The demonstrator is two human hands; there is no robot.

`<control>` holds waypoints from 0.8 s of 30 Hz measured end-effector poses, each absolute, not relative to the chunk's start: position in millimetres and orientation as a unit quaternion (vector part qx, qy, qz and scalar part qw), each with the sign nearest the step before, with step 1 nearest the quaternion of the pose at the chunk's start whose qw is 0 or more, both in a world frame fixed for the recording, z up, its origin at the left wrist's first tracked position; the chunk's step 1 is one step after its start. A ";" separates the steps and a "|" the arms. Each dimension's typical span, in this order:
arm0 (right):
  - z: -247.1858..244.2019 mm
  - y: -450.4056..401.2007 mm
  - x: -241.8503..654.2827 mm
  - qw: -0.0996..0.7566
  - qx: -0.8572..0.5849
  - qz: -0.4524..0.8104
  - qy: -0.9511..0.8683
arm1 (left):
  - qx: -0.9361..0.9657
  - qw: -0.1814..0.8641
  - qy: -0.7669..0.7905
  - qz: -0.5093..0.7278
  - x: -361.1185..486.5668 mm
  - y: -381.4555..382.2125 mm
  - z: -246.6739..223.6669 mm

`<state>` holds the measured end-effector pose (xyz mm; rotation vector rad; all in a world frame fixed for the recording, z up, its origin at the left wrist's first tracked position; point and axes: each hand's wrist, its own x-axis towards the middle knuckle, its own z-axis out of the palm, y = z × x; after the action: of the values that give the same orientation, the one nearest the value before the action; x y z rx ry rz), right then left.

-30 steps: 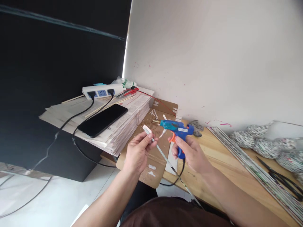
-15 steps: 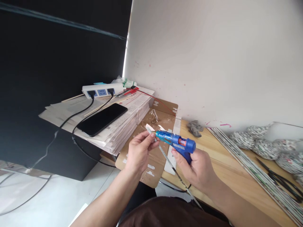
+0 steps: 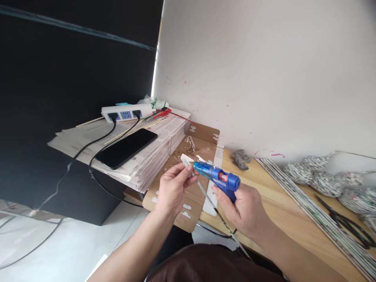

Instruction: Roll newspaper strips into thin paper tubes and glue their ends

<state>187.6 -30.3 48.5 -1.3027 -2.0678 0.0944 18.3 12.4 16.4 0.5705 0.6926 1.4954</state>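
Paper strip pokes out past the left grip (clamped on it) both ways.

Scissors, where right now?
Head view, far right: the black scissors lie on the wooden table, between the bundle of thin rods and the speckled grey-white lumps.

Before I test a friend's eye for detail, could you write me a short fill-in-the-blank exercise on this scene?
1. The hot glue gun is in the person's ____ hand.
2. The left hand pinches a narrow printed paper strip.
The strip is held between the fingers and the ____.
3. The white power strip has ____ black plugs in it.
4. The scissors beside the long paper rods have ____ handles.

Missing words: right; thumb; two; black
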 end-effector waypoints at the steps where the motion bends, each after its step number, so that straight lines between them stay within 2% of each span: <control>1: 48.6 -30.3 187.7 0.341 -0.501 0.034 -0.795 | 0.250 0.644 0.304 0.656 18.3 12.1 16.6; 24: 50.4 -30.6 191.7 0.311 -0.511 0.004 -0.801 | 0.254 0.649 0.300 0.651 19.3 10.2 16.8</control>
<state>191.7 -30.6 50.4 -1.3477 -2.1153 0.0094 19.3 10.2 16.8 0.5777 0.6825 1.4792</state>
